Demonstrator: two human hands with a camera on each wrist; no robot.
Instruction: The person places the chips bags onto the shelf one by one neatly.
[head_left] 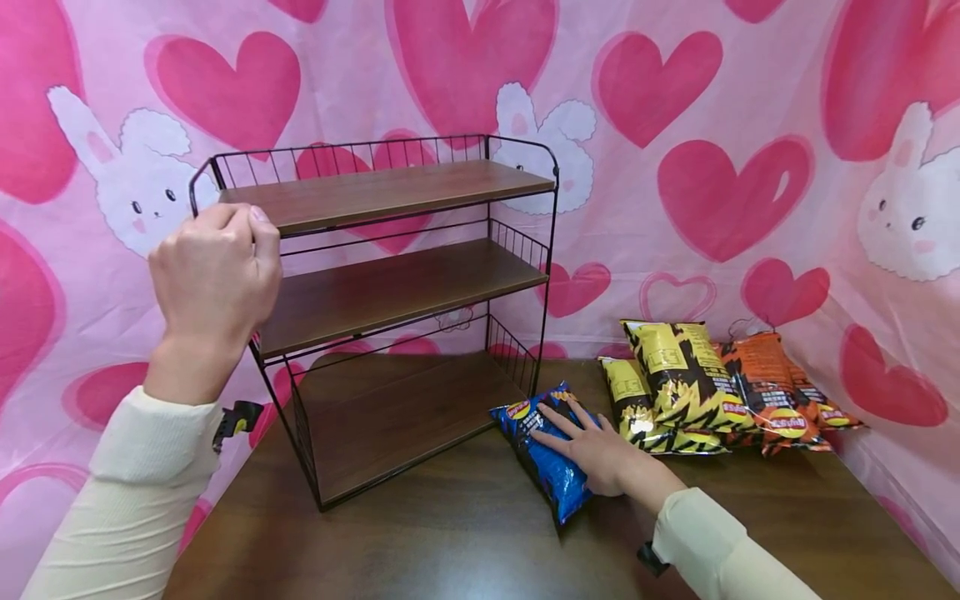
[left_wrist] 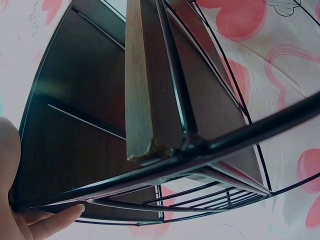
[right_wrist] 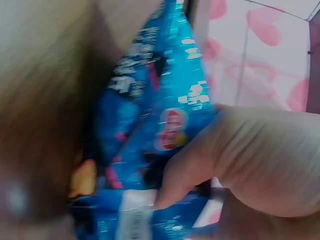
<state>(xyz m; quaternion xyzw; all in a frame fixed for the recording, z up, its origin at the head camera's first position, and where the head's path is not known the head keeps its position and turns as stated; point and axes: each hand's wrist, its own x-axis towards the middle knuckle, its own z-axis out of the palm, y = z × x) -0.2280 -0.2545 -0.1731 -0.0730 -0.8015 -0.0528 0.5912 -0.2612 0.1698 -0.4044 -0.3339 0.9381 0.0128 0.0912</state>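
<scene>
A three-tier shelf rack (head_left: 405,283) with a black metal frame and brown boards stands on the table. My left hand (head_left: 217,271) grips its upper left front; in the left wrist view, fingers (left_wrist: 57,222) come round a black bar of the frame. At the rack's right front corner, a blue chip bag (head_left: 551,467) lies on the table. My right hand (head_left: 600,454) rests over it, fingers spread and straight across the top. Up close in the right wrist view, which is blurred, the thumb (right_wrist: 187,172) presses on the blue wrapper near a white barcode label.
Yellow chip bags (head_left: 682,379) are piled at the back right, with orange chip bags (head_left: 780,392) beside them. Behind everything hangs a pink cloth (head_left: 480,75) with hearts and rabbits. The brown table (head_left: 450,542) extends in front of the rack.
</scene>
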